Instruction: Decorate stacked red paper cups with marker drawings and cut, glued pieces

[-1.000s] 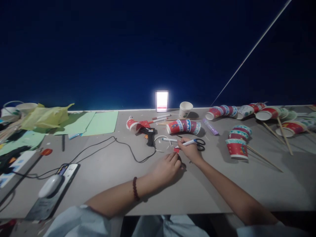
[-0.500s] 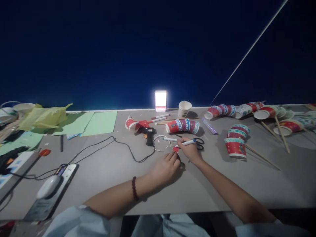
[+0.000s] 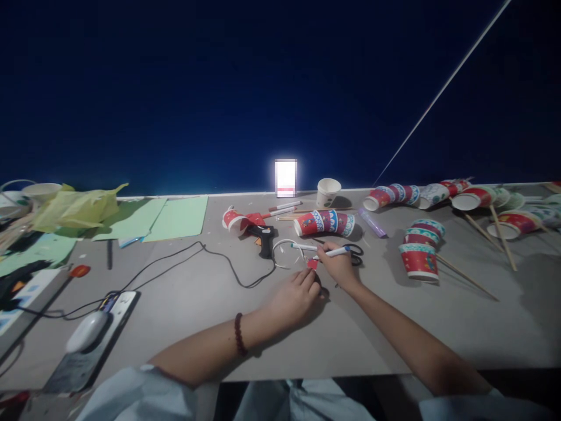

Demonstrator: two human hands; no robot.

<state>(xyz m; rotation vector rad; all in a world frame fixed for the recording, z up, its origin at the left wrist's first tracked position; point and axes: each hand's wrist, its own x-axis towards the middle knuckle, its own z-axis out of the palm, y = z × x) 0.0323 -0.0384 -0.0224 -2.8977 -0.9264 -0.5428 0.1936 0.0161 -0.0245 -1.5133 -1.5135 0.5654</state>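
Note:
My right hand is closed around a white marker with a blue end. The marker's other end points down at a small red paper piece. My left hand rests on the table with its fingers curled together, the fingertips at the near edge of that piece. Beside the marker lies a second marker with a teal tip, partly behind my right fingers. Black-handled scissors lie just beyond my right hand. Left of both hands are a white ring and a black glue gun.
Curved stacks of patterned paper cups lie along the back, with more at right, some on wooden sticks. A white cup stands behind. Left are green paper sheets, a yellow bag, a power strip and a cable.
My right hand and its marker have shifted very slightly to the right. The left hand stays in place by the red paper piece.

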